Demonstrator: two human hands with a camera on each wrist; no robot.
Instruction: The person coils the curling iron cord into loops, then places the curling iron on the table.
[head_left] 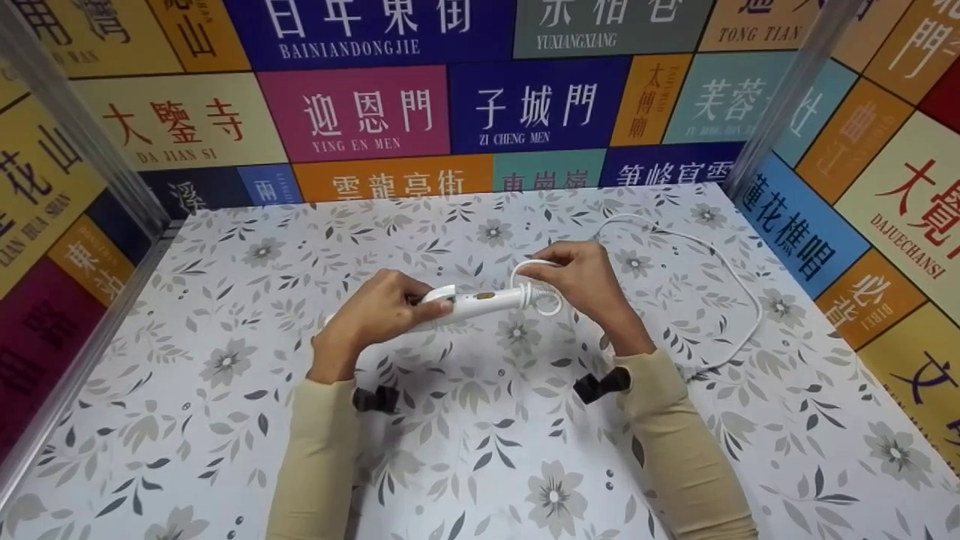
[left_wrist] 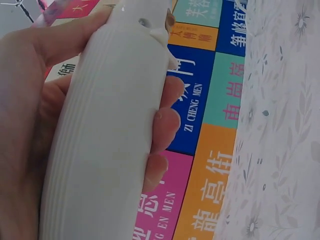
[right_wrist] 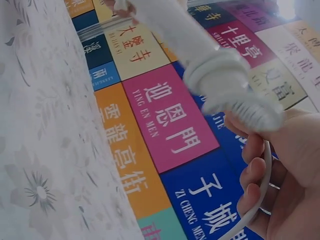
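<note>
While the flowered surface (head_left: 442, 465) spreads beneath both hands, a white appliance (head_left: 495, 302) is held above it, reaching from the left hand (head_left: 379, 306) towards the right hand (head_left: 590, 279). The left hand wraps its fingers round the body, which looks stiff, fairly light and smooth, so the ribbed side beside that thumb seems the surest hold. A seemingly soft, bendable cord (right_wrist: 268, 162), looped about the end by the right hand, is pinched in that hand's fingers.

The left hand (head_left: 384, 309) grips a white handheld device (head_left: 501, 302) while the right hand (head_left: 589, 279) pinches its cord (head_left: 759, 307)
</note>
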